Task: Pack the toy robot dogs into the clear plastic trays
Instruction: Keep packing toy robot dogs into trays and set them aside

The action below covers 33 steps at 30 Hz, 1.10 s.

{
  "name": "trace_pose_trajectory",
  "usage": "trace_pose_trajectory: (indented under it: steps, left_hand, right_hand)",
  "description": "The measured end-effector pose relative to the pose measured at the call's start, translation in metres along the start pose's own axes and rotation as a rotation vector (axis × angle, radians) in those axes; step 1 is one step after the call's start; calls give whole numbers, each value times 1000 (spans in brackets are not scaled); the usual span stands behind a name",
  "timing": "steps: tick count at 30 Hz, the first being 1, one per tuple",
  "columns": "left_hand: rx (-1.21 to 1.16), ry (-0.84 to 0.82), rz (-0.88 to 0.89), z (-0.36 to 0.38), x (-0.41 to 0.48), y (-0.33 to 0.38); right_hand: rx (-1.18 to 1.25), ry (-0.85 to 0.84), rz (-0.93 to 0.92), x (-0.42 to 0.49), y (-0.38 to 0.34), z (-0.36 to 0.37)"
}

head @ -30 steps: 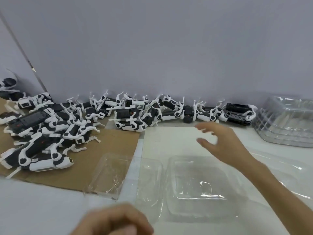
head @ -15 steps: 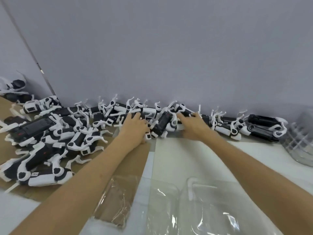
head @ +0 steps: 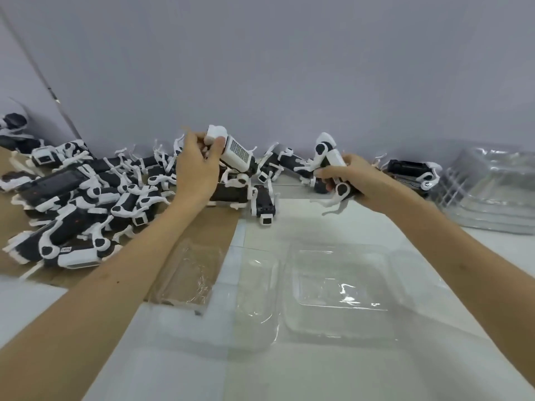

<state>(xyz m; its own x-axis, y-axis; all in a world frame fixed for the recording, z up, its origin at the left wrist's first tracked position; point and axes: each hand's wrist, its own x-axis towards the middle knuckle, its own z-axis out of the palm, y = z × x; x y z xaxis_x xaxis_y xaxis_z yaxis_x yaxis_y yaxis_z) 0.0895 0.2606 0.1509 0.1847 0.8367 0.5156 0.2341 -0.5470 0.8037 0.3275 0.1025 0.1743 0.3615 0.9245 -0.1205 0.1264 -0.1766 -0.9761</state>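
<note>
My left hand (head: 194,166) grips a black-and-white toy robot dog (head: 237,153), lifted above the pile by the wall. My right hand (head: 357,178) grips a second toy dog (head: 328,157), also raised, its white legs dangling. An open clear plastic tray (head: 338,290) lies on the white table in front of me, with a second clear tray part (head: 191,273) to its left, partly on the cardboard. Several more toy dogs (head: 86,198) are heaped along the wall and on the cardboard at the left. One dog (head: 265,204) lies alone between my hands.
A stack of clear plastic trays (head: 492,186) stands at the right by the wall. Brown cardboard (head: 202,227) covers the table's left part. A grey wall closes the back. Another toy dog (head: 414,169) lies near the tray stack.
Both hands were reaching into the pile by the wall; now each has lifted a toy dog out of it and drawn it slightly back toward me.
</note>
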Motion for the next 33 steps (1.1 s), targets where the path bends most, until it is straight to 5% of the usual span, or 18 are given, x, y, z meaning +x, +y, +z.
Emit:
trace_pose_trajectory:
  steps: [4, 7, 13, 23, 33]
  left_hand:
    - [-214, 163, -90, -16, -10, 28]
    - [-628, 252, -317, -39, -19, 50]
    - [-826, 90, -483, -87, -65, 71]
    - [-512, -122, -540, -115, -106, 61]
    - [42, -208, -353, -97, -117, 29]
  right_hand:
    - [-179, -16, -154, -45, -7, -1]
    - [-429, -143, -272, -78, -11, -14]
    - [-612, -228, -330, -107, 17, -16]
    - [-1252, -116, -282, -111, 59, 15]
    - [-1027, -153, -339, -109, 59, 2]
